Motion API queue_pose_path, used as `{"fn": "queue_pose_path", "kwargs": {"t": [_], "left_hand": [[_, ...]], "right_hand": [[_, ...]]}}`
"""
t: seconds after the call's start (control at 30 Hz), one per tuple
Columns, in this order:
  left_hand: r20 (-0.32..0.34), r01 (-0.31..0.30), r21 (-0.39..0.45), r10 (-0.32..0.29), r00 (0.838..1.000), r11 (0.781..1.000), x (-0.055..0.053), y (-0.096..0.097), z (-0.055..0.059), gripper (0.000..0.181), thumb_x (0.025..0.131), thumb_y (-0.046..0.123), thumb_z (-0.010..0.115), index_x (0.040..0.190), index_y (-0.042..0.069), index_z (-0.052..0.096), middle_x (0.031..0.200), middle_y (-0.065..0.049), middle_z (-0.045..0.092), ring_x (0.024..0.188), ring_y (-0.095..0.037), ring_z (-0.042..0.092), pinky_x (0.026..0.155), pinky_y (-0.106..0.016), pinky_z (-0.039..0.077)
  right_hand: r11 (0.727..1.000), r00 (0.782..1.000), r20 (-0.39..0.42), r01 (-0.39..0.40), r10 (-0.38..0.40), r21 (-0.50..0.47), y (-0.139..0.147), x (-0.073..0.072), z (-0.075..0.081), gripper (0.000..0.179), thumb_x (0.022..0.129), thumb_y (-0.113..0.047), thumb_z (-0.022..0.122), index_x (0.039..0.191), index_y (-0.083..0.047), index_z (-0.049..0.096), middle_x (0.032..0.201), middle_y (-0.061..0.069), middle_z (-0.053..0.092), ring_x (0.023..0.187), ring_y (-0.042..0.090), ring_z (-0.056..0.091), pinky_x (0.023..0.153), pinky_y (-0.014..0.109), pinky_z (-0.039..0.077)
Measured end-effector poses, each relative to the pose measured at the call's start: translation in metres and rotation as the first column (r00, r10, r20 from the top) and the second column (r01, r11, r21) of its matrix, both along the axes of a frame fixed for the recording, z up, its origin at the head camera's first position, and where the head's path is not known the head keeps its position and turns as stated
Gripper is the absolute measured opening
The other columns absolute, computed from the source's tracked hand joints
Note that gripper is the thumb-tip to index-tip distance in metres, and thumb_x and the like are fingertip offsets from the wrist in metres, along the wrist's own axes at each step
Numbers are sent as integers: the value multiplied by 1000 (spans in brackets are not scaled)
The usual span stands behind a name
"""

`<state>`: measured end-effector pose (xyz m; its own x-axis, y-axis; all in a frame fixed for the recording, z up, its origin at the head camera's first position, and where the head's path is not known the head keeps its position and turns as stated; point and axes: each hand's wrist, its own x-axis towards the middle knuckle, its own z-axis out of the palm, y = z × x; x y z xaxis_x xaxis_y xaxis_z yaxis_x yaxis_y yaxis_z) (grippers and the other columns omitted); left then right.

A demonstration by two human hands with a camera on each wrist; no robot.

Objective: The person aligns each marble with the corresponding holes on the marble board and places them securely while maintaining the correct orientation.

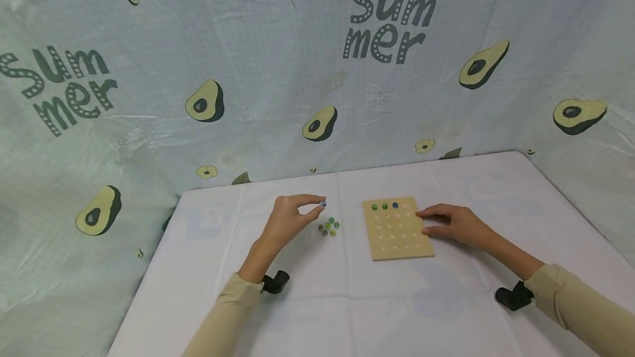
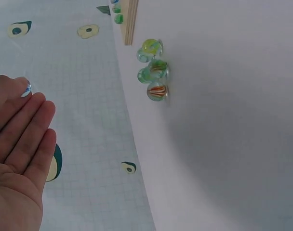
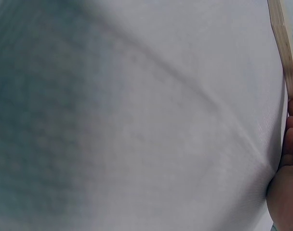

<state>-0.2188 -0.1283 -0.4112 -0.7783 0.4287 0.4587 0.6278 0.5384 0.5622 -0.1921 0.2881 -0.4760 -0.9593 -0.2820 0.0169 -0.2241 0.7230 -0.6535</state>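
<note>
My left hand (image 1: 288,219) is raised above the table's left half and pinches a blue-and-clear marble (image 2: 27,88) between thumb and index finger; its other fingers are extended. Just right of it and lower lies a cluster of loose glass marbles (image 1: 333,233), green, yellow and reddish-striped. To the right is a square wooden board (image 1: 389,254) with rows of small hollows. Two green marbles (image 1: 384,206) and a blue marble (image 1: 395,205) sit along its far row. My right hand (image 1: 458,226) touches the board's right edge with thumb and index fingertips, which are spread apart.
A white cloth covers the table (image 1: 317,313). Behind it rises a pale curtain (image 1: 268,98) printed with avocados and lettering. A black wrist camera (image 1: 275,282) is strapped to the left wrist, and another black wrist camera (image 1: 514,296) to the right.
</note>
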Motion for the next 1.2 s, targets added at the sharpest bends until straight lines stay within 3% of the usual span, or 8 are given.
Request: {"fn": "queue_pose_path", "kwargs": {"t": [0.17, 0.5, 0.63, 0.67, 0.73, 0.87, 1.2], "left_hand": [[-6, 22, 19, -21, 1000, 1000, -1, 10, 0, 20, 91, 12, 77, 110, 6, 80, 107, -5, 78, 103, -21, 74, 89, -37, 60], [20, 55, 45, -56, 998, 997, -1, 25, -1, 21, 92, 12, 77, 111, 6, 79, 109, -6, 77, 102, -22, 74, 87, -39, 60], [46, 57, 53, -60, 997, 997, -2, 31, -1, 21, 92, 13, 76, 113, 7, 79, 110, -6, 77, 74, -19, 75, 65, -29, 61], [45, 61, 52, -63, 997, 997, -2, 33, -1, 21, 92, 13, 77, 113, 8, 79, 110, -5, 77, 74, -18, 75, 65, -26, 60], [35, 74, 53, -76, 997, 996, -4, 36, -2, 21, 93, 12, 76, 112, 7, 79, 110, -6, 77, 75, -18, 75, 66, -25, 60], [10, 100, 53, -101, 995, 994, -5, 42, -5, 21, 93, 12, 76, 113, 5, 78, 110, -5, 77, 104, -18, 73, 91, -30, 58], [49, 102, 58, -105, 993, 993, -4, 55, -9, 24, 94, 18, 75, 116, 7, 78, 113, -4, 76, 107, -17, 72, 93, -32, 57]], "right_hand": [[1000, 1000, 3, 2, -2, 12, 0, 0, 2, 53, 86, -49, 79, 130, -21, 71, 134, 6, 66, 126, 30, 59, 99, 40, 52], [1000, 1000, 3, -1, 1, 4, 1, -1, 0, 53, 86, -50, 79, 130, -22, 71, 135, 6, 66, 127, 30, 59, 101, 47, 51], [1000, 1000, -3, -5, 5, 4, 1, -2, -1, 53, 86, -50, 79, 130, -22, 71, 134, 6, 66, 126, 30, 60, 99, 41, 53], [1000, 1000, -5, -4, 4, 4, 1, -2, -1, 53, 86, -50, 79, 129, -22, 71, 134, 6, 66, 126, 30, 60, 98, 40, 53], [1000, 1000, -7, -5, 5, 5, 2, -3, -1, 52, 85, -49, 79, 129, -22, 71, 133, 5, 66, 126, 29, 60, 97, 36, 53], [1000, 1000, -6, 0, 0, 6, 1, -3, -1, 52, 85, -49, 80, 129, -23, 72, 133, 4, 67, 125, 28, 61, 97, 35, 53], [1000, 1000, -9, 11, -11, 1, -2, -2, 0, 53, 85, -48, 80, 129, -21, 71, 132, 6, 67, 125, 31, 60, 100, 49, 51]]}}
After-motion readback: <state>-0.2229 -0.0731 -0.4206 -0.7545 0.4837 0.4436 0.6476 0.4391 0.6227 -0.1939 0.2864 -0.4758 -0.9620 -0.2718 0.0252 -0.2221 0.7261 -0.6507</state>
